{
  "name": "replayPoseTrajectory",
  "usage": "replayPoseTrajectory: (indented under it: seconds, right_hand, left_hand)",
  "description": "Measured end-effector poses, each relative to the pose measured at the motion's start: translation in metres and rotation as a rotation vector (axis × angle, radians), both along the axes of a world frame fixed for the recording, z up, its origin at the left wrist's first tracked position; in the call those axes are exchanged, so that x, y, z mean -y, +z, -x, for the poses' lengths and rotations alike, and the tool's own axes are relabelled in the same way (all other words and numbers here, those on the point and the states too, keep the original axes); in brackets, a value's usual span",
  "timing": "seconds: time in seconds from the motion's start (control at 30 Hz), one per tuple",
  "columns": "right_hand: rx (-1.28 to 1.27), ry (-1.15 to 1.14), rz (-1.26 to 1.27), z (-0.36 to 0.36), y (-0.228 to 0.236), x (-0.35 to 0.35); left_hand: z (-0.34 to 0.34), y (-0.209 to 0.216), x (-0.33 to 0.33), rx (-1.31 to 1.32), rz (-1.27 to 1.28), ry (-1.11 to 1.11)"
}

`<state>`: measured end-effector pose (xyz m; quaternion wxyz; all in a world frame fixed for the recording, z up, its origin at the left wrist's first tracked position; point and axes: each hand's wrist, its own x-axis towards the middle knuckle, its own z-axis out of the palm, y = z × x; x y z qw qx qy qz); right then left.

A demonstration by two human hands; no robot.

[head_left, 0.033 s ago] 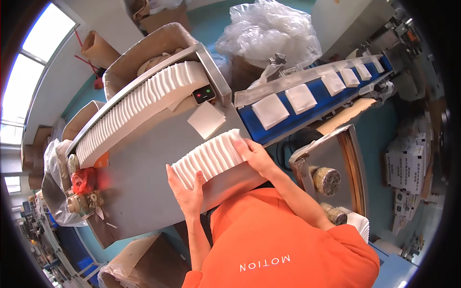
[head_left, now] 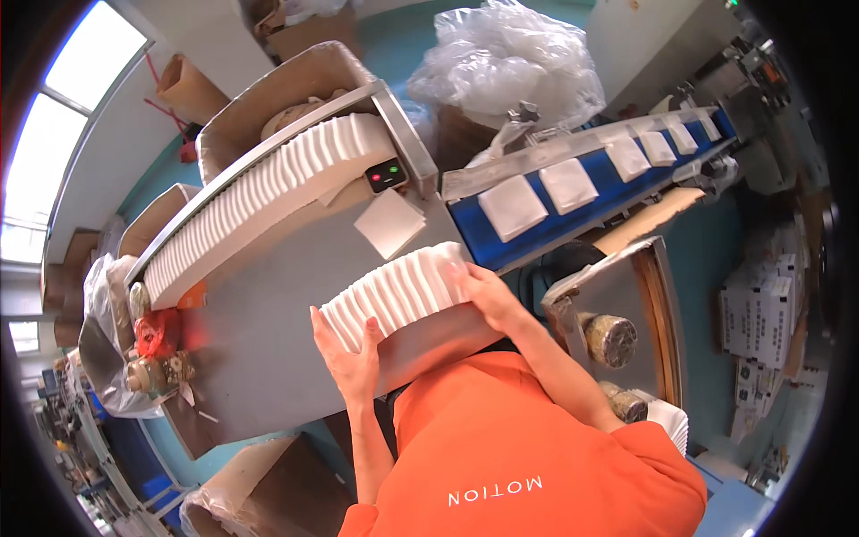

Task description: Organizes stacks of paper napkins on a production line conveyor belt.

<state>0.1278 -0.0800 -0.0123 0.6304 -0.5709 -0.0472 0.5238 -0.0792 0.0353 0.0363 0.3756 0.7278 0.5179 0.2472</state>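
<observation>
Both hands, left (head_left: 351, 351) and right (head_left: 483, 295), grip ends of white napkin stack (head_left: 403, 294) on steel table (head_left: 268, 304).

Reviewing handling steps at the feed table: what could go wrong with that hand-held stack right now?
1. The stack of white folded sheets is squeezed only at its ends, by the left hand and right hand; its unsupported middle could bow and spill.
2. It sits near the metal table edge, so dropped sheets may fall to the floor.
3. A loose sheet lies close by and could get swept along or knocked.
</observation>
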Motion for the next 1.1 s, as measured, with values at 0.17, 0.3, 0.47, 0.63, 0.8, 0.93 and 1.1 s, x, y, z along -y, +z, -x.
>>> replayPoseTrajectory:
  seconds: [0.17, 0.3, 0.47, 0.63, 0.8, 0.93, 1.1]
  right_hand:
    - [-0.042, -0.092, 0.112, -0.015, -0.014, 0.028]
    - [0.102, -0.157, 0.076, -0.016, -0.002, 0.013]
    - [0.396, 0.131, 0.103, 0.002, 0.002, -0.005]
    - [0.097, 0.098, 0.141, -0.015, -0.013, 0.022]
    - [-0.011, -0.114, 0.069, -0.024, -0.009, 0.008]
    - [0.487, 0.149, 0.107, 0.009, 0.013, -0.008]
    - [0.014, 0.199, 0.21, -0.008, -0.003, 0.019]
  left_hand:
    - [0.006, -0.001, -0.005, 0.014, 0.0, 0.012]
    - [0.005, -0.006, 0.001, 0.034, -0.013, -0.083]
    - [-0.005, -0.004, 0.009, 0.051, 0.004, -0.064]
    - [0.003, -0.004, 0.002, 0.081, 0.036, 0.023]
    - [-0.005, 0.0, 0.006, 0.101, 0.099, -0.073]
    - [-0.011, -0.013, 0.014, 0.044, -0.008, -0.093]
    - [-0.006, -0.012, 0.005, -0.014, -0.059, -0.052]
